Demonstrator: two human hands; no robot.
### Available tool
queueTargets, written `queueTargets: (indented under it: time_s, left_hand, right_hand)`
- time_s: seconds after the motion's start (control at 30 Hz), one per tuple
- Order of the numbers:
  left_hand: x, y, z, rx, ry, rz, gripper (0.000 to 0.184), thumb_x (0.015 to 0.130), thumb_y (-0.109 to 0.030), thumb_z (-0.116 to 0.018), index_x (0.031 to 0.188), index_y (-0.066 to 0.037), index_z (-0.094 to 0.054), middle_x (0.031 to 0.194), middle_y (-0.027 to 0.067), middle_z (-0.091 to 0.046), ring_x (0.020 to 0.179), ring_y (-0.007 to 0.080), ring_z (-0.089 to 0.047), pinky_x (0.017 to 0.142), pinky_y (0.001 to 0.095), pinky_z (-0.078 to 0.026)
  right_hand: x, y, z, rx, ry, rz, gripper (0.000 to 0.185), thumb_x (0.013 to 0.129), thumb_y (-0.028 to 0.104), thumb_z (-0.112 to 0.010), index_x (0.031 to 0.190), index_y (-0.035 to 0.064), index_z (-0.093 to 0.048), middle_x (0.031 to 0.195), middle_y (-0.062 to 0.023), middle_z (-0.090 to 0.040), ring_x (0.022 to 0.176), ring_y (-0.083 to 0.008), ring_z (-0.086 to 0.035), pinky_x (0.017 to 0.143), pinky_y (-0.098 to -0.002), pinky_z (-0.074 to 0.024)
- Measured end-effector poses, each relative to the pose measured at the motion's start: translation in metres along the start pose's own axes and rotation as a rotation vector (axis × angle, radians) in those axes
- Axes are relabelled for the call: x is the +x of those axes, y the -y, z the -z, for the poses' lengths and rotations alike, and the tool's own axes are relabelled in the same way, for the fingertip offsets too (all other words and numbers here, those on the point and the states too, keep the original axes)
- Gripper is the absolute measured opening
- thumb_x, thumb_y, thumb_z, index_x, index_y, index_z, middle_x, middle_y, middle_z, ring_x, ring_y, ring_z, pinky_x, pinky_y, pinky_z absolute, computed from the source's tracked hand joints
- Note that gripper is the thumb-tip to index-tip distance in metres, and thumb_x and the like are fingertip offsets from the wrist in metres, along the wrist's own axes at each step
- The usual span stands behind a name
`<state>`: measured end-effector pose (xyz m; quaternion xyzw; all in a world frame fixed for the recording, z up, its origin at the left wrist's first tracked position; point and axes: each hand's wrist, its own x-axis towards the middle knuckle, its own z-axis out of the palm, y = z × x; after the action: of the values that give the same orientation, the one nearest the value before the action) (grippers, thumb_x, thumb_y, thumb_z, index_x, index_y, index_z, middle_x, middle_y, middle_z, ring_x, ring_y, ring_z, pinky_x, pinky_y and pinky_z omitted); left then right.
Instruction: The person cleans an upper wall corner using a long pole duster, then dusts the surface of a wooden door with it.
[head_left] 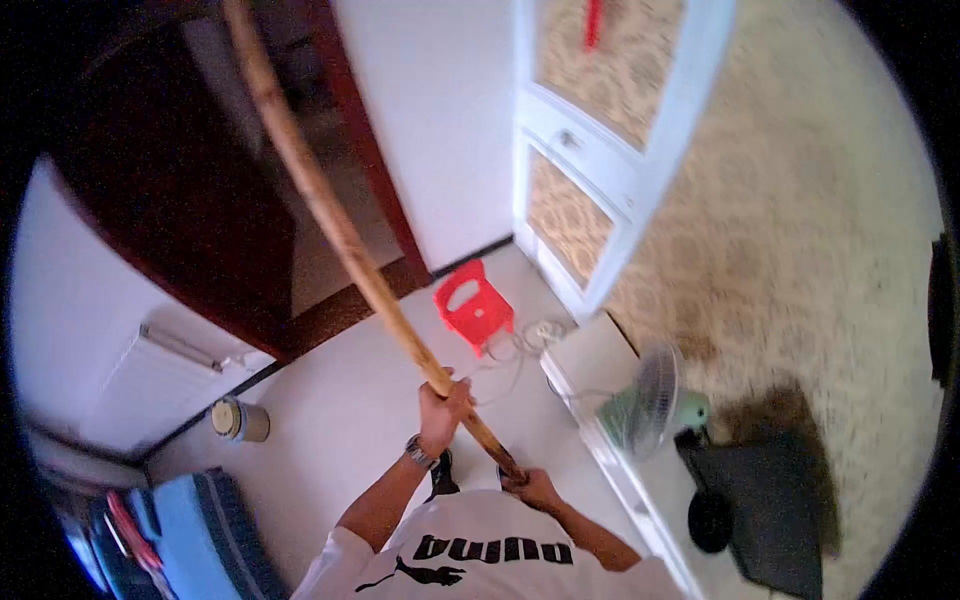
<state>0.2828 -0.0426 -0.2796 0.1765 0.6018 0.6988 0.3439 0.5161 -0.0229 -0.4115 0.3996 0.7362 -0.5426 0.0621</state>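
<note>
In front of the white shirt (pixel 480 560), a long wooden pole (pixel 345 240) is held by both hands. The left hand (pixel 445 412), with a metal watch (pixel 420 452) at the wrist, grips the pole above its lower end; the fingers are closed around the shaft. The right hand (pixel 532 490) is closed around the darker lower end, close to the shirt. The pole is tilted: it extends forward and to the left from the hands, crosses the view of the doorway, and leaves the view at the top. Contact between the pole and the doorway cannot be determined.

A red plastic chair (pixel 474 308) stands on the pale floor (pixel 340 430), right of the pole, near a loose pale cable (pixel 515 345). To the right, a fan (pixel 655 400) is positioned on a low white cabinet (pixel 590 355), with a black panel (pixel 765 500) beyond it. A white door (pixel 575 135) with patterned panels is located ahead. On the left, a cylindrical container (pixel 240 420) stands near the wall, behind a blue cushioned seat (pixel 205 535).
</note>
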Motion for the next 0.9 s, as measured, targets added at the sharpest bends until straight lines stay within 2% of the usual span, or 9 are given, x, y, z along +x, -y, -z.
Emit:
queueTargets:
  time_s: [0.1,0.17,0.23,0.3,0.33,0.57,0.6,0.7,0.9]
  left_hand:
    - [0.016,-0.014,-0.006,-0.171,0.038,0.062,0.030,0.083,-0.011,-0.059,0.105,-0.003,-0.040,0.076,0.0088,-0.057,0.058,0.0182,-0.058,0.050,0.0319,-0.050]
    - [0.025,-0.012,-0.008,-0.230,0.140,-0.093,0.020,0.082,-0.009,-0.059,0.094,-0.005,-0.043,0.069,0.0052,-0.054,0.052,0.0173,-0.057,0.045,0.0306,-0.049]
    - [0.032,-0.026,-0.013,-0.107,0.096,0.020,0.020,0.081,-0.008,-0.060,0.093,-0.004,-0.044,0.066,0.0037,-0.053,0.050,0.0161,-0.055,0.043,0.0292,-0.047]
    - [0.036,-0.047,-0.018,-0.106,0.067,0.005,0.018,0.080,-0.007,-0.059,0.091,-0.002,-0.045,0.063,0.0029,-0.052,0.048,0.0142,-0.054,0.042,0.0279,-0.046]
    - [0.036,-0.057,-0.018,-0.094,0.046,0.018,0.016,0.079,-0.005,-0.058,0.088,0.000,-0.045,0.061,0.0022,-0.051,0.047,0.0124,-0.053,0.042,0.0266,-0.044]
    - [0.063,-0.088,0.011,-0.115,0.054,-0.132,0.013,0.082,-0.008,-0.059,0.084,-0.004,-0.047,0.063,0.0013,-0.051,0.048,0.0116,-0.051,0.042,0.0262,-0.045]
    - [0.063,-0.088,0.013,-0.126,0.050,-0.139,0.012,0.082,-0.009,-0.059,0.082,-0.004,-0.048,0.062,0.0009,-0.051,0.048,0.0111,-0.051,0.041,0.0259,-0.044]
    - [0.053,-0.090,0.025,-0.079,0.003,-0.161,0.013,0.083,-0.010,-0.058,0.074,-0.005,-0.049,0.058,0.0001,-0.051,0.047,0.0103,-0.050,0.041,0.0256,-0.043]
    - [0.057,-0.089,0.035,-0.015,-0.023,-0.130,0.015,0.080,-0.010,-0.059,0.069,-0.005,-0.049,0.056,0.0003,-0.050,0.046,0.0102,-0.051,0.041,0.0259,-0.043]
  right_hand:
    - [-0.001,-0.011,-0.001,0.043,-0.072,0.003,0.045,0.073,0.042,-0.069,0.075,-0.0027,-0.063,0.061,-0.0120,-0.061,0.059,-0.0212,-0.058,0.059,-0.0369,-0.0461]
    - [0.004,-0.013,-0.001,-0.093,-0.154,0.111,0.046,0.074,0.041,-0.069,0.069,-0.0041,-0.060,0.054,-0.0091,-0.056,0.052,-0.0194,-0.055,0.053,-0.0366,-0.0451]
    - [-0.001,0.005,0.004,0.109,-0.153,-0.027,0.047,0.074,0.040,-0.070,0.062,-0.0035,-0.057,0.049,-0.0063,-0.052,0.045,-0.0158,-0.052,0.046,-0.0355,-0.0425]
    - [0.003,0.019,0.007,-0.035,-0.190,0.042,0.046,0.073,0.039,-0.071,0.060,-0.0021,-0.056,0.048,-0.0054,-0.051,0.043,-0.0130,-0.049,0.044,-0.0336,-0.0409]
    - [0.001,0.031,0.005,0.115,-0.206,-0.053,0.044,0.073,0.038,-0.071,0.063,-0.0024,-0.057,0.048,-0.0047,-0.050,0.044,-0.0134,-0.049,0.045,-0.0336,-0.0404]
    - [0.008,0.095,-0.002,0.083,-0.231,0.137,0.036,0.074,0.028,-0.071,0.063,-0.0011,-0.054,0.049,-0.0038,-0.046,0.048,-0.0121,-0.043,0.047,-0.0324,-0.0382]
    - [0.012,0.095,-0.007,0.127,-0.239,-0.024,0.035,0.074,0.026,-0.070,0.063,-0.0019,-0.053,0.050,-0.0039,-0.045,0.049,-0.0109,-0.042,0.047,-0.0323,-0.0380]
    - [0.001,0.098,-0.022,0.230,-0.295,0.197,0.037,0.074,0.031,-0.071,0.066,-0.0031,-0.060,0.049,-0.0060,-0.050,0.048,-0.0133,-0.040,0.046,-0.0348,-0.0368]
    - [-0.007,0.132,-0.018,0.285,-0.211,0.186,0.041,0.075,0.031,-0.069,0.061,-0.0033,-0.053,0.048,-0.0080,-0.041,0.049,-0.0146,-0.035,0.045,-0.0376,-0.0326]
